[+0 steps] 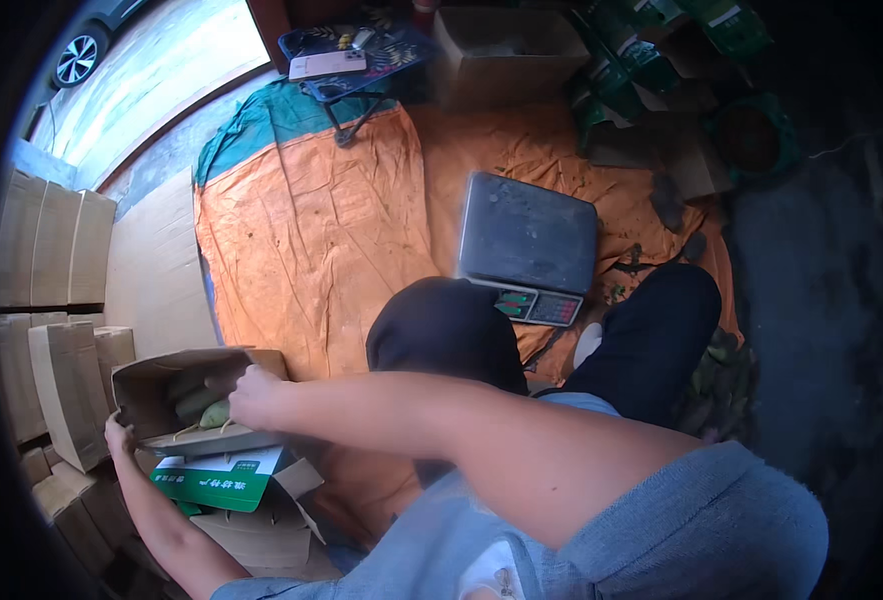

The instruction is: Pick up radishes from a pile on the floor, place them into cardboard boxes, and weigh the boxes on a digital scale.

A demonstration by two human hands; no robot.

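Note:
An open cardboard box [129,382] is at my lower left, with long greenish vegetables [193,402] inside that I cannot name surely. My left hand [119,432] closes on the box's left corner. Reaching across my body, my right hand [251,400] grips the box's right edge, its fingertips partly hidden. Yellowish cord handles show along the near rim. Just below lies a green and white printed carton [216,482], next to another cardboard box [261,535] with raised flaps.
Cardboard boxes [61,385] are stacked at the left. On the orange tarp [311,230] rests a weighing scale [528,235] before my knees. Behind it are a small folding table [391,50] with a phone [327,64], a large carton [506,55] and green boxes [651,65].

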